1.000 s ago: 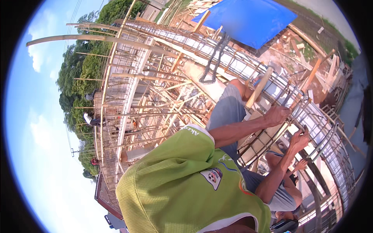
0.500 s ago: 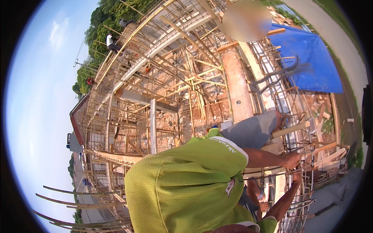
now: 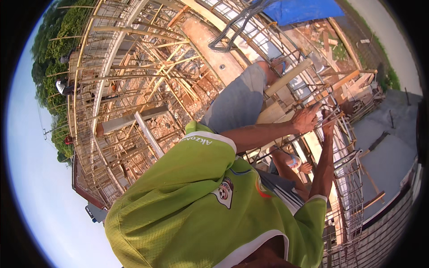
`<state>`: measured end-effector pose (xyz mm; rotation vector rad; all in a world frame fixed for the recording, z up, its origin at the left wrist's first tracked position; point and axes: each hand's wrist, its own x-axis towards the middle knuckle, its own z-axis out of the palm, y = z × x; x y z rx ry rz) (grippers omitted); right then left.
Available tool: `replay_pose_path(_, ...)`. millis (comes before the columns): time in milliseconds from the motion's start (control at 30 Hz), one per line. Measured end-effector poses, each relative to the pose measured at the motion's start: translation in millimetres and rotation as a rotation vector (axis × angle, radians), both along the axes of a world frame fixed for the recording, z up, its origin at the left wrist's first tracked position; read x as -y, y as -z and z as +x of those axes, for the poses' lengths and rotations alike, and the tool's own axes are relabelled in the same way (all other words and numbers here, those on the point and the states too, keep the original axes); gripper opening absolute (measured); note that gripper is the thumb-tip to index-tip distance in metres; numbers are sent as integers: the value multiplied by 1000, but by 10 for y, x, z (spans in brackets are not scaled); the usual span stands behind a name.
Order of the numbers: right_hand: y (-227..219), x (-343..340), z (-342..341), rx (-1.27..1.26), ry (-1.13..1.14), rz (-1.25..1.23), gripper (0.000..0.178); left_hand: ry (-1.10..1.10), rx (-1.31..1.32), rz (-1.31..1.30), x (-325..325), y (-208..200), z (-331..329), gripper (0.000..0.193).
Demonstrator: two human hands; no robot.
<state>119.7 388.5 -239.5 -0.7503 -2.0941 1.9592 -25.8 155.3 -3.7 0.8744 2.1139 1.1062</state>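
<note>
My left hand (image 3: 306, 119) lies over the steel reinforcement cage (image 3: 344, 176), its fingers stretched out. Just beside it, my right hand (image 3: 328, 121) has its fingers curled round a thin rebar of the cage; the fingertips are partly hidden. Both forearms reach in from green sleeves, and the hands almost touch. Bars and bent stirrups run past them along a pale beam form. Below my hands, one of my bare feet (image 3: 305, 168) shows between the bars. Near the top of the cage is my other foot, in a blue-strapped sandal (image 3: 282, 67).
A looped bundle of dark wire (image 3: 230, 38) hangs over the formwork beside a wide plank (image 3: 214, 53). Bamboo scaffolding (image 3: 167, 73) fills the drop at left, with a distant worker (image 3: 62, 87). Timber scraps (image 3: 357, 87), a blue tarp (image 3: 304, 11) and grey roofing lie at right.
The view has swung, so the cage and my hands sit higher and further left in the picture. My left hand's fingers have straightened. My right hand stays at the bars.
</note>
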Motion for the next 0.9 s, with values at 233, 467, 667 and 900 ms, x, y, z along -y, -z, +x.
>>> replay_pose_path(233,-1426,824,-342,240,-332,518,28,-97,-199,233,342,410,121,50)
replay_pose_path(467,-2158,747,-26,730,-456,834,13,-81,-110,291,381,350,87,54)
replay_pose_path(667,-2113,780,116,928,-538,1110,16,-60,-360,325,346,292,29,60)
replay_pose_path(900,-1375,543,-254,1546,-850,796,24,-39,-220,381,329,399,28,58)
